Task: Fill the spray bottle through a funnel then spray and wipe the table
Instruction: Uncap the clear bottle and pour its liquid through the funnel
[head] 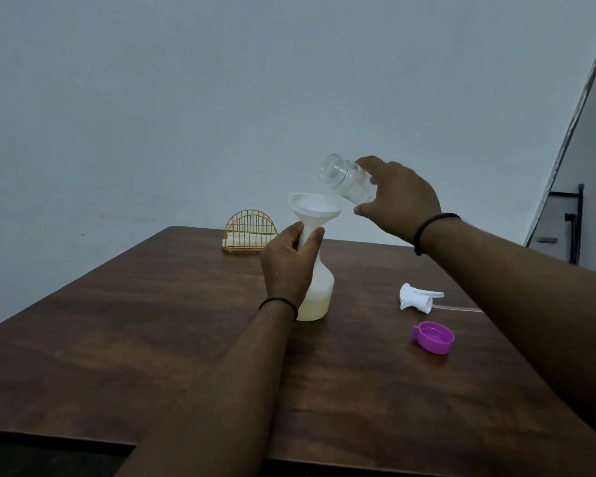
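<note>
Risk of the funnel tipping or overflowing, were the clear jar tilted fast or the neck grip slackened. Left hand clenched round the spray bottle neck at table centre. Right hand grasping the jar at 1 o'clock above. Trigger head and purple cap lying around 4 o'clock.

A dark wooden table stands against a plain grey wall in dim light.
</note>
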